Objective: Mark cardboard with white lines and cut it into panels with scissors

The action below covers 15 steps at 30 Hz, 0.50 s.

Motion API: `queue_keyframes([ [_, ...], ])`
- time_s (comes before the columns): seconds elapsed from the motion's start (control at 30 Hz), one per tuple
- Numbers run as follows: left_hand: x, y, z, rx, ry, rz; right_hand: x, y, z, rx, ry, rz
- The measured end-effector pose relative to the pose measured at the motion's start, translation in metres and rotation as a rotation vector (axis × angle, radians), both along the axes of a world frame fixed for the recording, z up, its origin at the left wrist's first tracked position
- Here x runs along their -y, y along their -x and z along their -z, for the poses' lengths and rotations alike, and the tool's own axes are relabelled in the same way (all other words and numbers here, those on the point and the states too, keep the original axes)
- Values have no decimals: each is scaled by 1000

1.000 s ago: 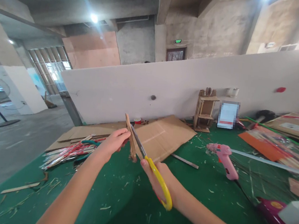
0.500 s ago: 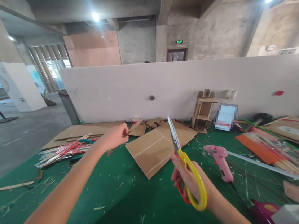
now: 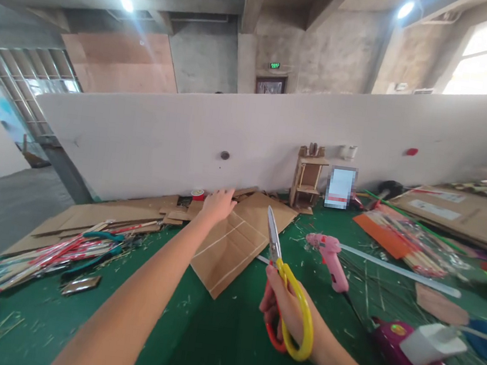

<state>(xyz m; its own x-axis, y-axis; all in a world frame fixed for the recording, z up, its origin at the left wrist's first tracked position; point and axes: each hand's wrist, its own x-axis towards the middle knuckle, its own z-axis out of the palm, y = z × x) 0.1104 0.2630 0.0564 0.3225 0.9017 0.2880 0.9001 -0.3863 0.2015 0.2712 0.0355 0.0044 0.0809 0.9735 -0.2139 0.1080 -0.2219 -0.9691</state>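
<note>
My right hand (image 3: pixel 287 312) is wrapped round the yellow and red handles of a pair of scissors (image 3: pixel 275 242), whose blades point up and away, close together. My left hand (image 3: pixel 218 204) reaches to the back of the table, fingers stretched forward over the cardboard scraps (image 3: pixel 246 193); whether a fingertip touches one is hidden. Under and beside that hand lies a brown cardboard sheet (image 3: pixel 236 244) with pale lines across it. A red and white tub (image 3: pixel 197 194) stands just left of the hand.
A cardboard shelf model (image 3: pixel 308 181) stands against the white partition (image 3: pixel 163 143). To the right lie a pink glue gun (image 3: pixel 330 255), an orange packet of sticks (image 3: pixel 383 236) and a purple power strip (image 3: pixel 404 350). Wrapped sticks (image 3: pixel 52 254) and teal-handled pliers (image 3: pixel 99 253) lie left.
The scissors have come away from the cardboard strip my left hand held. That hand has moved forward to the scraps, and the strip no longer shows in it. The view has turned right.
</note>
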Motion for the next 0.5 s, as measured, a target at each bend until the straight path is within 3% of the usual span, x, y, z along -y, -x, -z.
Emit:
queue_keyframes([
  [0.13,11,29,22,-13,199,-55,-2,3,0,-51,17,-13],
  [0.23,9,39,25,38,319,-79,-3,5,0,-89,63,-17],
  [0.37,4,32,13,166,440,-94,-2,4,1,-108,55,-5],
  [0.5,-1,24,-12,282,462,-98,0,3,-2,-72,38,-22],
])
